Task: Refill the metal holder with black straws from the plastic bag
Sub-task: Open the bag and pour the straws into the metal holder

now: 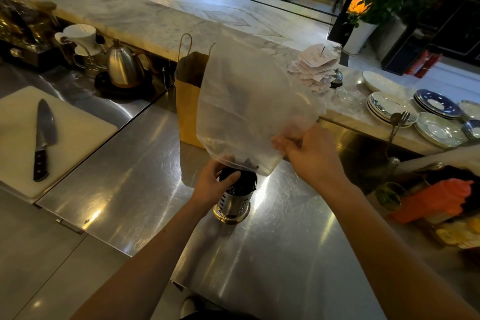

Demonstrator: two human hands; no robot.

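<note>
The black straws (240, 182) stood as a dark bundle in the metal holder (232, 206), and the fingers (228, 176) of my left hand (213, 186) were curled round this bundle just above the holder's rim. I could not tell whether they also touched the rim itself. The mouth of the plastic bag (249, 101) hung down directly over the straws and met them beside my left thumb. My right hand (310, 154) was higher and to the right, with its fingers pinching the lower right edge of the bag, so the bag was lifted upside down above the holder.

Both forearms reached forward from the bottom of the view. The left wrist was low, near the surface (145, 189). The right wrist was raised, with the back of the hand turned toward the camera.

The bag was thin, cloudy and wrinkled, and almost all of it looked empty; only some dark pieces showed near its mouth. The holder was a shiny steel cylinder with rows of slots and a wider foot, standing upright on the steel surface.

Just behind the plastic bag stood a brown paper bag (188, 104). Well to the left, a knife (42, 138) lay on a white cutting board (78, 135), and a steel kettle (123, 67) stood behind them. Stacked plates (389, 109) lay to the right.
</note>
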